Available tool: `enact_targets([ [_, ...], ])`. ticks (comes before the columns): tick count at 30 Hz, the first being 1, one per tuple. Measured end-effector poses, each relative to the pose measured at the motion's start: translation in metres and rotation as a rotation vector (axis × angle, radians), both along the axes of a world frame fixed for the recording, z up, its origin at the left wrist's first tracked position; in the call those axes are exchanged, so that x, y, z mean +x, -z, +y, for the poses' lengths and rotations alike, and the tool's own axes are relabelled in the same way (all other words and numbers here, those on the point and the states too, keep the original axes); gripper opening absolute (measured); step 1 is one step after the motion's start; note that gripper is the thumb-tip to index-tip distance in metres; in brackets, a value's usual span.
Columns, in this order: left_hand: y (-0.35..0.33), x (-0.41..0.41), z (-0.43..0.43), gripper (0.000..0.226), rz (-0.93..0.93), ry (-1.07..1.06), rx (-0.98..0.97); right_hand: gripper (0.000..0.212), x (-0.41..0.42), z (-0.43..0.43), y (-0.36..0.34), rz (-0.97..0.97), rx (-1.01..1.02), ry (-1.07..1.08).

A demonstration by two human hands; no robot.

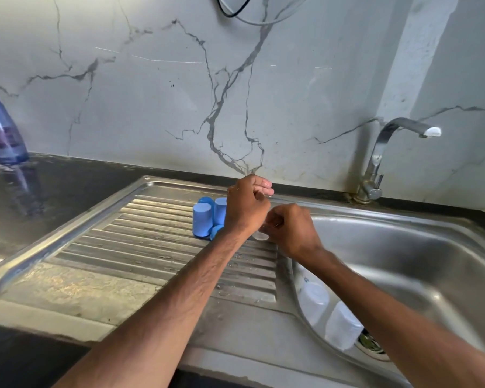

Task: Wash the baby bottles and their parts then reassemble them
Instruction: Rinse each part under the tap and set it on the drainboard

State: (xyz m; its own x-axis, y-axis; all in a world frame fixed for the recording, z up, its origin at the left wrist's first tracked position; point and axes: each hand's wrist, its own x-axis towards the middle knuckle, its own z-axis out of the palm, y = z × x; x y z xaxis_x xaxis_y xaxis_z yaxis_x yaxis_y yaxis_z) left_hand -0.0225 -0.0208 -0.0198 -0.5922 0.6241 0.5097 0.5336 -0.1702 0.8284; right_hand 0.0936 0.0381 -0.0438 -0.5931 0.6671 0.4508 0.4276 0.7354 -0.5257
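Observation:
Several blue bottle caps [202,223] stand on the ribbed steel drainboard [140,242], just left of my hands. My left hand [245,208] hovers above the drainboard's right end with its fingers curled, pinching something small and clear that I can barely make out. Beside it, my right hand [290,231] grips a clear bottle part [261,236] whose rim shows below the fingers. Two white translucent baby bottles [339,324] lie in the sink basin [403,261] near the drain.
A chrome tap [387,152] rises behind the basin at the right. A blue plastic bottle [2,130] stands on the dark counter at far left. The marble wall runs along the back. A drain grate [371,344] sits at the basin's bottom.

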Motion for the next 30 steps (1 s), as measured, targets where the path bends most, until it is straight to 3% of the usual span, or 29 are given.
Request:
enact_targets([
  [8, 0.007, 0.017, 0.002, 0.032, 0.142, 0.02, -0.046, 0.023, 0.038, 0.004, -0.014, 0.054, 0.006, -0.022],
  [14, 0.019, 0.074, 0.015, 0.028, 0.294, 0.237, -0.12, 0.013, 0.126, 0.031, -0.02, -0.043, 0.039, 0.069],
  [16, 0.025, 0.095, 0.025, 0.028, 0.323, 0.319, -0.155, 0.018, 0.163, 0.047, -0.017, -0.138, 0.018, 0.119],
  [18, 0.029, 0.118, 0.037, 0.027, 0.348, 0.361, -0.164, 0.02, 0.201, 0.067, -0.011, -0.291, -0.134, 0.135],
  [21, 0.03, 0.153, 0.054, 0.029, 0.393, 0.41, -0.22, 0.008, 0.249, 0.09, 0.007, -0.712, -0.42, 0.165],
  [25, 0.037, 0.202, 0.074, 0.028, 0.461, 0.503, -0.359, 0.023, 0.285, 0.106, 0.04, -1.136, -0.545, 0.238],
  [27, 0.044, 0.221, 0.077, 0.026, 0.537, 0.52, -0.407, 0.029, 0.291, 0.109, 0.047, -1.208, -0.588, 0.249],
  [30, 0.053, 0.232, 0.074, 0.023, 0.653, 0.516, -0.433, 0.018, 0.299, 0.1, 0.057, -1.071, -0.559, 0.365],
])
